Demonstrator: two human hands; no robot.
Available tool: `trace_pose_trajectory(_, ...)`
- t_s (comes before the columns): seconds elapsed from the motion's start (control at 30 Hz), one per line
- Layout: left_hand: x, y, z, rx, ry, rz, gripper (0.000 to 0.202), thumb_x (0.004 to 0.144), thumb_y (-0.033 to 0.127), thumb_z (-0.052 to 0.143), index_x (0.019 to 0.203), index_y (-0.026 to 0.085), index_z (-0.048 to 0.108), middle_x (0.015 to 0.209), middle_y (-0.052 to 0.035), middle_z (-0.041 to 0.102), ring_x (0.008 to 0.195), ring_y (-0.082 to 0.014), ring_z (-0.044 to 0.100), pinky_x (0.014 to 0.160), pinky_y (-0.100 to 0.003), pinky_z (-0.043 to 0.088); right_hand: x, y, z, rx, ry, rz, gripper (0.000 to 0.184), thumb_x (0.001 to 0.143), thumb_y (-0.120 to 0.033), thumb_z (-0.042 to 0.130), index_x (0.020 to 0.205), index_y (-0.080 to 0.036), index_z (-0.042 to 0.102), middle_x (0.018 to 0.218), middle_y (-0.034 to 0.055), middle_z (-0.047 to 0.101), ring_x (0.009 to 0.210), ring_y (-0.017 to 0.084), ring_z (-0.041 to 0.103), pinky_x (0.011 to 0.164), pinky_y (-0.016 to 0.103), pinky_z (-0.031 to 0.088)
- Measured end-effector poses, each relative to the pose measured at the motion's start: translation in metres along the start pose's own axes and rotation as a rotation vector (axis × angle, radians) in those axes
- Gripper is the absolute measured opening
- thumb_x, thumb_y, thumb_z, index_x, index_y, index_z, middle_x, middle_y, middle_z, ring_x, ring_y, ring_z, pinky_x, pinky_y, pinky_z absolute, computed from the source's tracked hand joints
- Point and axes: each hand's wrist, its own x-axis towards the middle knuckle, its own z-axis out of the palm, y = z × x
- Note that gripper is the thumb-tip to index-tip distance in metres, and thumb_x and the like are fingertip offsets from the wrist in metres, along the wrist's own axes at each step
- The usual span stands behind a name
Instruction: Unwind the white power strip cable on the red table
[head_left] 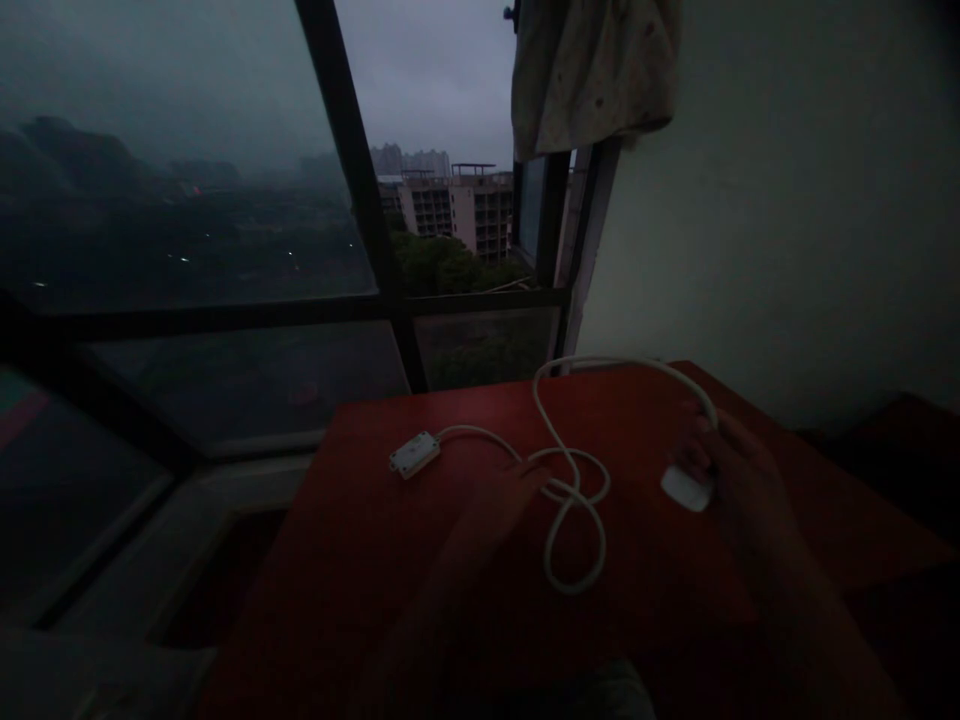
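Note:
A white cable [574, 490] lies in loose loops on a red table [360, 560]. One end carries a small white box [414, 453] at the left. The other end has a white plug-like block [686, 488] at the right. My right hand [739, 480] is closed around that block. My left hand [502, 500] rests on the table with its fingertips at the cable's loops near the middle; its fingers look stretched forward, though the light is dim.
A large window with dark frames [390, 300] stands behind the table, showing buildings and a grey sky. A pale cloth [592, 70] hangs at the top. A plain wall [787, 220] closes the right side. The table's left edge drops to a ledge [225, 500].

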Motion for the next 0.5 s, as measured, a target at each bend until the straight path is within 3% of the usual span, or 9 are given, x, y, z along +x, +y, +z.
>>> trace_pose_trajectory(0.1, -0.014, -0.012, -0.009, -0.001, 0.12, -0.112, 0.035, 0.091, 0.017, 0.042, 0.122, 0.026, 0.057, 0.12, -0.0038, 0.064, 0.102, -0.0176, 0.063, 0.086, -0.028, 0.051, 0.0, -0.005, -0.006, -0.02, 0.02, -0.026, 0.023, 0.08, -0.035, 0.067, 0.1, -0.023, 0.064, 0.054, -0.0085, 0.035, 0.046, 0.006, 0.035, 0.051, 0.02, 0.043)
trace_pose_trajectory(0.23, -0.029, -0.032, -0.027, 0.025, 0.323, -0.247, 0.031, 0.092, 0.02, 0.04, 0.114, 0.021, 0.062, 0.111, -0.0072, 0.068, 0.097, -0.0204, 0.065, 0.086, -0.034, 0.051, 0.003, -0.002, -0.016, -0.044, 0.018, -0.045, 0.025, 0.08, -0.035, 0.067, 0.103, -0.025, 0.062, 0.054, -0.0086, 0.036, 0.046, 0.006, 0.034, 0.049, 0.019, 0.041)
trace_pose_trajectory(0.33, -0.034, -0.044, -0.042, 0.066, 0.466, -0.36, 0.029, 0.094, 0.028, 0.041, 0.107, 0.018, 0.065, 0.105, -0.0083, 0.07, 0.092, -0.0211, 0.065, 0.085, -0.036, 0.05, 0.007, 0.007, -0.024, -0.116, -0.037, -0.009, 0.019, 0.08, -0.038, 0.066, 0.093, -0.024, 0.061, 0.054, -0.0077, 0.038, 0.046, 0.007, 0.035, 0.042, 0.018, 0.034)
trace_pose_trajectory(0.43, -0.036, -0.046, -0.056, 0.066, 0.499, -0.499, 0.029, 0.094, 0.033, 0.041, 0.105, 0.019, 0.065, 0.1, -0.0073, 0.07, 0.088, -0.02, 0.064, 0.083, -0.034, 0.049, 0.008, 0.013, -0.031, -0.277, -0.138, 0.047, 0.022, 0.082, -0.043, 0.062, 0.08, -0.021, 0.058, 0.054, -0.0065, 0.04, 0.045, 0.007, 0.035, 0.039, 0.018, 0.029)
trace_pose_trajectory(0.5, -0.035, -0.043, -0.063, 0.037, 0.474, -0.553, 0.027, 0.093, 0.035, 0.046, 0.107, 0.019, 0.062, 0.103, -0.0071, 0.067, 0.09, -0.0193, 0.063, 0.082, -0.035, 0.05, 0.007, 0.014, -0.033, -0.433, -0.2, 0.074, 0.024, 0.083, -0.045, 0.06, 0.082, -0.021, 0.061, 0.054, -0.0055, 0.043, 0.044, 0.008, 0.037, 0.039, 0.018, 0.03)
